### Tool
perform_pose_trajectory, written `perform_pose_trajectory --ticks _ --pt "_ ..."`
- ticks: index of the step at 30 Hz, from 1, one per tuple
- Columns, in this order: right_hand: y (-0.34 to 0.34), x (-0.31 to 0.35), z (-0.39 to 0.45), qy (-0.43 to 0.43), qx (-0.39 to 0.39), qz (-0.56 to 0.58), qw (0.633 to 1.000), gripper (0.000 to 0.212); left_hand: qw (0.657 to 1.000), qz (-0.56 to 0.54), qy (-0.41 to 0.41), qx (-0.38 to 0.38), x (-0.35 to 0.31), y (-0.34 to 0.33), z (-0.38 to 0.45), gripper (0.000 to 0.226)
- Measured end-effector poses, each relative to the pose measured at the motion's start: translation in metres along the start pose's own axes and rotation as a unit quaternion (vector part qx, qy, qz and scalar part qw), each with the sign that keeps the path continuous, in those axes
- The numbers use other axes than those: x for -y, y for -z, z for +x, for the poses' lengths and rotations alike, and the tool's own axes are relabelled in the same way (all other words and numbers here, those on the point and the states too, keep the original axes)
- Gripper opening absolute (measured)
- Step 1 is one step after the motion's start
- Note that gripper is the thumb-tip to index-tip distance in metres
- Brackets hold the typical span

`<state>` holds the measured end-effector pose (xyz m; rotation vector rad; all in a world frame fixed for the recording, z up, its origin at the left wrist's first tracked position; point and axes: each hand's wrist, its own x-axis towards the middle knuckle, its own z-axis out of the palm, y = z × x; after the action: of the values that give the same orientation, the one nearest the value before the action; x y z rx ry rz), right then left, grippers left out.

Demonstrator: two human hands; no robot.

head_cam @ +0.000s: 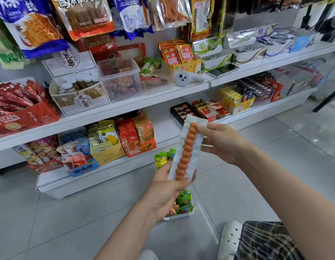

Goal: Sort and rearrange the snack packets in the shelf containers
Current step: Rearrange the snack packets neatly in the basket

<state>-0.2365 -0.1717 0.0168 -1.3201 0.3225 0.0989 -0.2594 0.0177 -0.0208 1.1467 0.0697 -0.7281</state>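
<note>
Between our two hands, the sausage packet [187, 147] hangs over the floor, left hand [166, 190] grasping its bottom, right hand [219, 143] pinching its top. Either grip slackening could drop it into the candy box [181, 215] below the left grip.

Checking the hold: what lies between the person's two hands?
In the head view, the long sausage packet spans from left hand to right hand.
</note>
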Motion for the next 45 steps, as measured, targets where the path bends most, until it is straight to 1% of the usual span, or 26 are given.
perform_pose_trajectory --ticks 2,4,6,8,9,11,12,14,17,19,20,21,22,24,27,29,30,31,33,34,35,37,39,40,43,45 --pt "0.002 -0.001 0.002 0.002 -0.033 0.003 0.999 0.022 0.999 0.024 0.012 0.028 0.0 0.001 -0.002 0.061" --pt "0.005 0.0 0.002 -0.007 -0.04 0.009 0.999 0.02 0.998 0.01 0.026 0.056 -0.003 0.002 -0.004 0.065" --pt "0.006 0.001 0.002 -0.013 -0.034 0.018 0.999 0.02 0.996 -0.038 0.038 0.069 -0.006 0.002 -0.004 0.058" --pt "0.006 0.001 0.001 -0.016 -0.023 0.04 0.999 0.019 0.989 -0.111 0.067 0.075 -0.008 0.0 -0.005 0.044" --pt "0.005 0.001 0.001 -0.017 -0.016 0.058 0.998 0.019 0.981 -0.149 0.097 0.071 -0.01 0.0 -0.003 0.043" --pt "0.004 0.002 0.001 -0.02 0.004 0.109 0.994 0.019 0.96 -0.22 0.163 0.065 -0.01 0.003 0.001 0.052" --pt "0.003 0.002 0.001 -0.023 0.021 0.135 0.99 0.019 0.949 -0.245 0.187 0.068 -0.011 0.004 0.002 0.05" --pt "0.0 0.002 0.0 -0.035 0.062 0.158 0.985 0.018 0.945 -0.242 0.212 0.064 -0.007 0.005 0.005 0.036" --pt "0.003 0.008 -0.002 -0.054 0.086 0.132 0.986 0.029 0.953 -0.236 0.183 0.046 0.001 0.002 0.005 0.034" --pt "0.016 0.015 -0.004 -0.08 0.099 0.131 0.983 0.054 0.978 -0.174 0.112 -0.004 0.008 0.002 0.008 0.029" --pt "0.024 0.018 -0.006 -0.099 0.105 0.126 0.981 0.068 0.99 -0.117 0.077 -0.033 0.011 0.002 0.009 0.023" --pt "0.031 0.02 -0.007 -0.119 0.105 0.107 0.981 0.074 0.996 -0.056 0.043 -0.056 0.014 0.005 0.012 0.017" --pt "0.036 0.02 -0.007 -0.132 0.099 0.068 0.984 0.072 0.997 0.008 0.01 -0.07 0.018 0.008 0.016 0.015" --pt "0.046 0.015 -0.002 -0.132 0.075 -0.073 0.986 0.052 0.984 0.142 -0.051 -0.09 0.026 0.019 0.029 0.014" --pt "0.052 0.006 0.013 -0.117 0.048 -0.292 0.948 0.028 0.951 0.284 -0.086 -0.084 0.042 0.04 0.059 0.017" --pt "0.055 -0.002 0.03 -0.116 0.031 -0.38 0.917 0.021 0.931 0.355 -0.058 -0.062 0.057 0.057 0.084 0.011" --pt "0.057 -0.006 0.039 -0.108 0.015 -0.433 0.895 0.02 0.909 0.409 -0.041 -0.06 0.065 0.068 0.098 0.009" --pt "0.058 -0.011 0.05 -0.087 -0.004 -0.504 0.859 0.021 0.876 0.477 -0.029 -0.071 0.072 0.079 0.112 0.011" --pt "0.06 -0.021 0.073 -0.029 -0.033 -0.637 0.769 0.024 0.804 0.583 -0.02 -0.115 0.078 0.1 0.14 0.019" --pt "0.061 -0.026 0.085 0.0 -0.047 -0.674 0.737 0.025 0.782 0.609 -0.027 -0.132 0.076 0.106 0.153 0.022" --pt "0.062 -0.03 0.095 0.026 -0.061 -0.693 0.718 0.027 0.765 0.627 -0.045 -0.14 0.072 0.11 0.166 0.024" --pt "0.066 -0.039 0.114 0.089 -0.087 -0.684 0.719 0.026 0.726 0.669 -0.098 -0.122 0.066 0.114 0.193 0.027" --pt "0.068 -0.047 0.128 0.143 -0.095 -0.638 0.751 0.024 0.683 0.717 -0.121 -0.066 0.065 0.114 0.218 0.032" --pt "0.068 -0.051 0.133 0.157 -0.099 -0.615 0.767 0.023 0.661 0.741 -0.113 -0.034 0.067 0.113 0.229 0.033" --pt "0.065 -0.063 0.145 0.176 -0.114 -0.545 0.812 0.021 0.604 0.795 -0.04 0.042 0.078 0.108 0.253 0.043" --pt "0.062 -0.072 0.151 0.191 -0.116 -0.514 0.828 0.019 0.567 0.82 -0.015 0.075 0.087 0.113 0.261 0.054"
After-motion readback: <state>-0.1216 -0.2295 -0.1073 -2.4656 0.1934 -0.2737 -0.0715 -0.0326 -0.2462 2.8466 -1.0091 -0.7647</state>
